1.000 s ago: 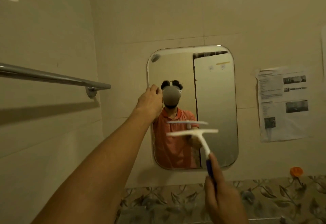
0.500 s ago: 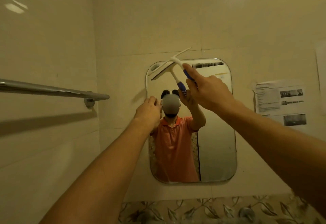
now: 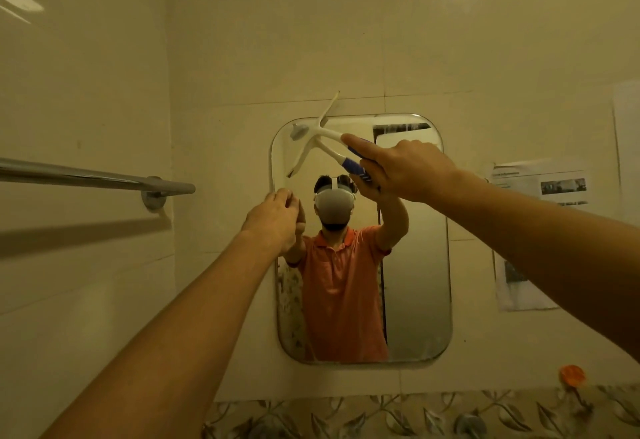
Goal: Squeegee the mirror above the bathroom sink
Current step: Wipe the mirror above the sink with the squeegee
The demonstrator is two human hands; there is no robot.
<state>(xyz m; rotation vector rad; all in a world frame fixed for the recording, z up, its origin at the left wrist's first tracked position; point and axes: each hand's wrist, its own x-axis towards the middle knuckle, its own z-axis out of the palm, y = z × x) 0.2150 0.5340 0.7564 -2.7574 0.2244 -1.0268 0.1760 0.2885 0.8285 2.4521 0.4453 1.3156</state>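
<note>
The person stands square to the mirror (image 3: 415,283) with both arms raised. The right hand (image 3: 405,172) is wrapped round the blue grip of the squeegee (image 3: 330,134), forefinger laid straight along the handle, I'd guess to steer the head and lean it into the glass. The white blade sits at the mirror's top left corner, steeply tilted, its upper tip poking past the glass over the wall tile. That looks like the spot to begin a downward pull, though to my eye the blade wants levelling before it can wipe a clean strip.

The left hand (image 3: 273,220) is at the mirror's left rim, about level with the reflected headset. Its back is turned my way, so I cannot tell whether the fingers hook the edge or only press against it. Either way it seems to be there to steady the glass (or the person's own reach).

As for writing, a paper notice (image 3: 540,196) is stuck to the wall just right of the mirror. It carries lines of print and a few small photos, all too blurred to read. I can make out no brand on the squeegee. A chrome towel rail (image 3: 104,179) runs along the left wall, and the sink itself is out of sight below
</note>
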